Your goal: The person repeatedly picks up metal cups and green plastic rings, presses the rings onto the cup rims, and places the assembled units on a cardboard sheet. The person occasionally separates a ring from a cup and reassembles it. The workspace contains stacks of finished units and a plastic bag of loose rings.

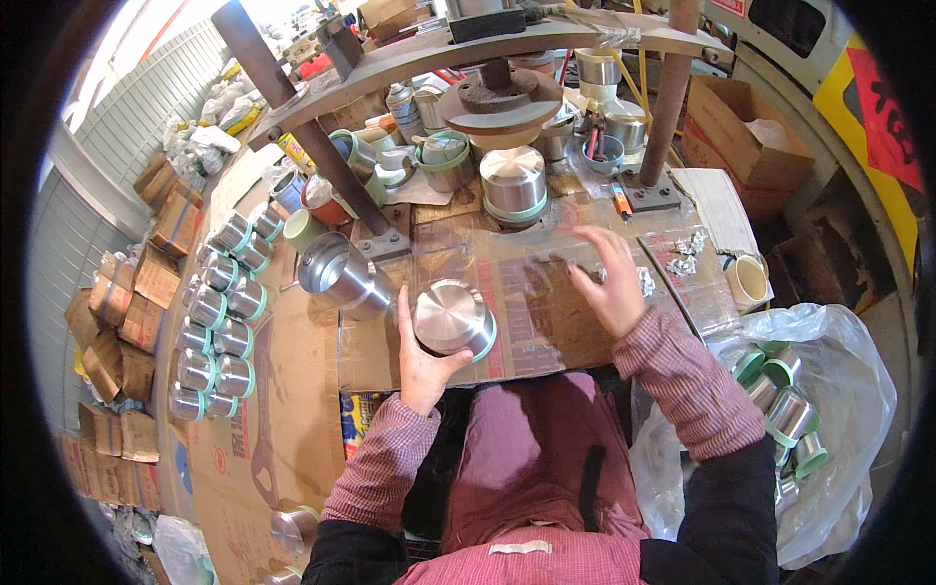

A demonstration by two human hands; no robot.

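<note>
My left hand (426, 375) is closed around a stainless steel cup (450, 314) that stands bottom-up, its pale green rim showing below. Fingers and thumb wrap its left and near sides. To the right, my right hand (614, 283) is raised over the cardboard with its fingers apart and nothing in it. Beyond both hands, another bottom-up steel cup (514, 180) with a green rim sits beneath the round plate (500, 102) of a press. Just left of my left hand, a wider steel container (341, 273) leans on the bench.
Two steel posts (336, 175) flank the press. Several green-rimmed cups (219, 322) stand in rows at left. A plastic bag (848, 390) at right holds more. Foil scraps (685, 255), an orange lighter (621, 200) and a paper cup (747, 281) lie around the cardboard (546, 331).
</note>
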